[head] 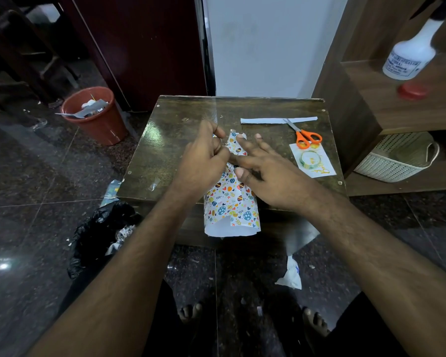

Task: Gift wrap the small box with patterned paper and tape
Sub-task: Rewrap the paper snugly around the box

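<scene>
Dark polished floor tiles are gleaming all around a small dark wooden table (165, 140) that is standing against a white wall panel. From the head camera, both bare arms are reaching over the near edge toward the middle of the table.

A sheet of patterned paper (229, 199) (white, dotted with hearts, leaves and coloured eggs) is lying wrapped into a loose tube from the table's middle out past its near edge, its open white end hanging toward the person. Whatever box is inside is hidden by the paper.

The left hand (204, 163) is curling, its fingers pinching the paper's upper left edge. The right hand (263, 171) is lying open and flat, fingers spread, pressing down on the paper's seam.

Along the far edge a white paper strip (263, 120) is lying, with orange-handled scissors (305, 136) resting across it near the far right corner. Just nearer, by the right edge, a roll of clear tape (310, 159) is sitting on a white card (325, 171).

Left of the table an orange bin (95, 119) is standing on the floor, and a black plastic bag (98, 228) is lying by the near left corner.
</scene>
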A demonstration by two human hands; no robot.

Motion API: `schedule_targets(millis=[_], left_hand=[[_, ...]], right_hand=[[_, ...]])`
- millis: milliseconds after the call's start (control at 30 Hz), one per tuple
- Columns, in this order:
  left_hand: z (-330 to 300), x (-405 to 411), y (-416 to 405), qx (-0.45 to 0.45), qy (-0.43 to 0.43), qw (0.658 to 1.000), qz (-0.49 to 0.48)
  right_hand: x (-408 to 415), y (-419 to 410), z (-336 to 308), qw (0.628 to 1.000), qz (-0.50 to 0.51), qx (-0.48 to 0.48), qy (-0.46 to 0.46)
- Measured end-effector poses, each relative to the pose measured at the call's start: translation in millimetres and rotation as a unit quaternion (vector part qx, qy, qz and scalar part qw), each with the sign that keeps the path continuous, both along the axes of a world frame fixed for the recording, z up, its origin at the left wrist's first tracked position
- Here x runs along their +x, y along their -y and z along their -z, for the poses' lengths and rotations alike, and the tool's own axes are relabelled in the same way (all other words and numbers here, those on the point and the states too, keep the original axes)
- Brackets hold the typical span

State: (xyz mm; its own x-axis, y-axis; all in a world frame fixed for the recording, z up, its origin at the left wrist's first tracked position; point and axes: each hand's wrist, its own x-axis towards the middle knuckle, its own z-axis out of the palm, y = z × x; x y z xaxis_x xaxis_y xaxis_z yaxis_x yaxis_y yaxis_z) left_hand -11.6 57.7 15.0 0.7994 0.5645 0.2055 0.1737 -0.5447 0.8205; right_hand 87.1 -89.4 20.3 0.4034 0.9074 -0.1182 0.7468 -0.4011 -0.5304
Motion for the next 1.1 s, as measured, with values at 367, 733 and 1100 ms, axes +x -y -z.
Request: schedule_targets(millis=[367, 733, 1100], left_hand=[[-3.1, 3.1, 7.8, 0.052, 0.005, 0.998, 0.041], [-2.3, 4.0, 4.9, 0.029, -0.005, 0.998, 0.064], [-9.2, 3.5, 7.7, -0.202, 0.023, 0.978, 0.049]], right_hand=[[7.1, -3.8, 9.4, 0.999, -0.004, 0.026, -0.028], [4.2, -1.7, 6.1, 0.996, 0.03, 0.058, -0.058], [-0.6, -7.6, 12.0, 0.965, 0.156, 0.163, -0.134]])
